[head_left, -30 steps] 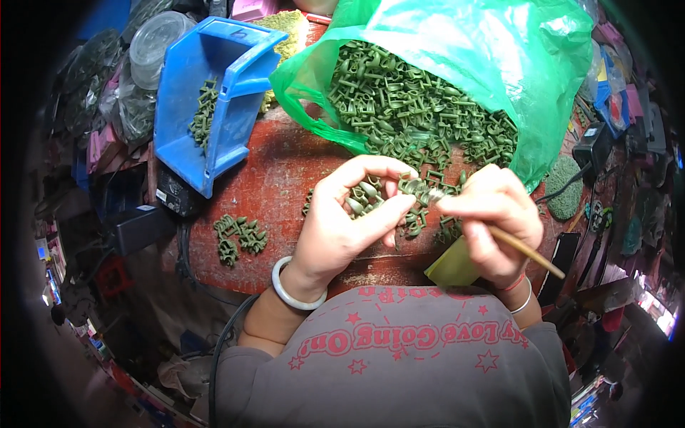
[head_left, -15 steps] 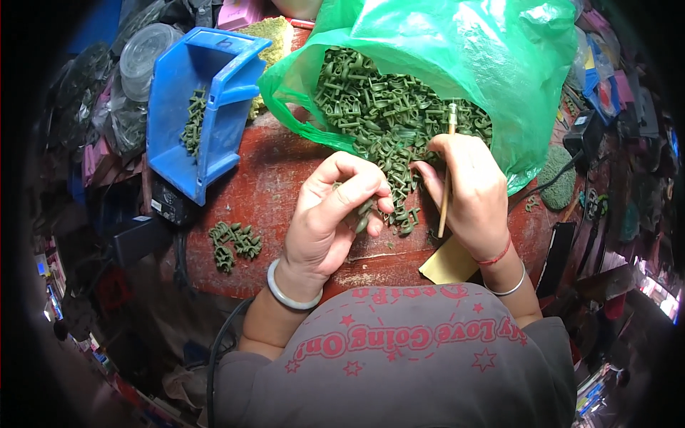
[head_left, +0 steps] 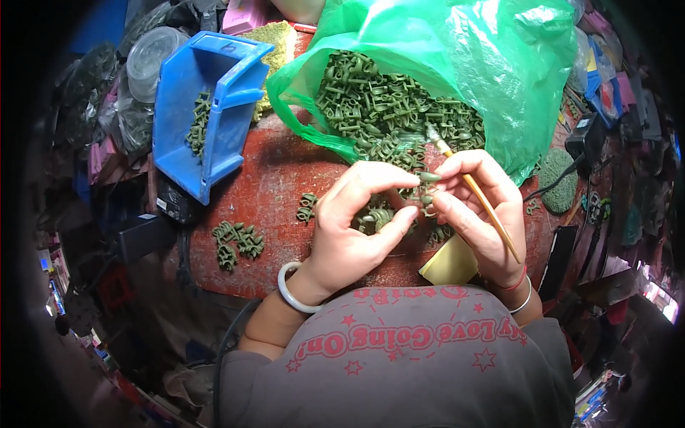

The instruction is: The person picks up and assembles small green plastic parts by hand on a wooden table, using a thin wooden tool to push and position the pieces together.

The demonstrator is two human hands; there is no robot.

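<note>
My left hand [head_left: 360,221] is closed in a pinch, its thumb and forefinger at a small dark green ring-like piece [head_left: 428,177]. From the other side, the fingertips of my right hand [head_left: 485,207] grip the same piece. A slim wooden-handled brush [head_left: 484,208] is tucked across my right hand, tip pointing up and left. Just beyond my hands, a green plastic bag [head_left: 464,43] lies with its mouth open, full of similar green pieces [head_left: 378,93]. More of them lie beneath my left hand, partly hidden. One small group [head_left: 307,207] rests just left of that hand.
A blue bin [head_left: 171,135] with some green pieces stands tilted at the left. Another small pile [head_left: 239,242] lies on the worn red table [head_left: 264,171]. A yellow pad [head_left: 449,262] sits by my right wrist, and a round green mat [head_left: 560,180] farther right.
My hands have come together over the table, and a green piece now shows between their fingertips. The brush has tilted over to the left. A small group of pieces now shows left of my left hand.
</note>
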